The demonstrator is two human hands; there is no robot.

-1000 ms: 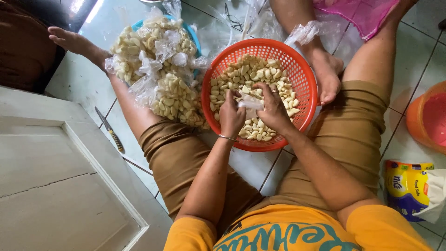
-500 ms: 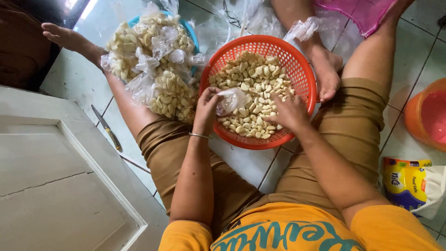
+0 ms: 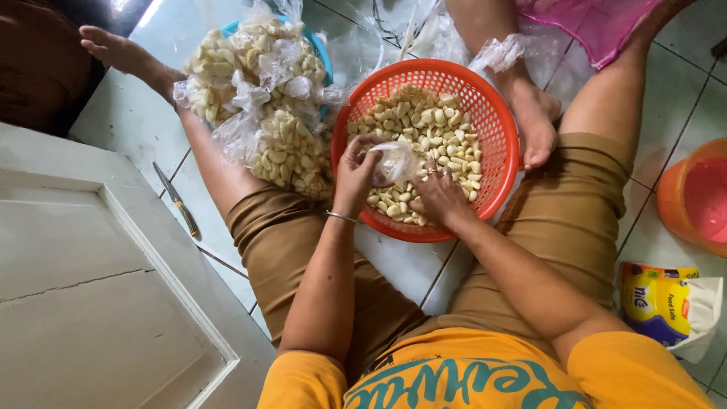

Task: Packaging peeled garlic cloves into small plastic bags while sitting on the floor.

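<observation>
An orange plastic basket (image 3: 496, 121) on the tiled floor between my legs holds peeled garlic cloves (image 3: 428, 125). My left hand (image 3: 354, 173) holds a small clear plastic bag (image 3: 395, 160) open over the basket's near side. My right hand (image 3: 438, 195) rests on the cloves beside the bag, fingers curled at its mouth; whether it holds cloves I cannot tell. To the left, a blue basin (image 3: 318, 47) is heaped with several filled clear bags of garlic (image 3: 261, 98).
A knife (image 3: 176, 198) lies on the floor left of my left leg, near a pale door panel (image 3: 91, 288). An orange bucket (image 3: 693, 197) and a yellow-blue packet (image 3: 657, 303) sit at right. Loose plastic bags (image 3: 424, 30) and pink cloth (image 3: 591, 19) lie behind the basket.
Both hands were together over the cloves a second ago. The left hand drew toward the basket's left side with the bag, and the right hand has now come to the bag's mouth.
</observation>
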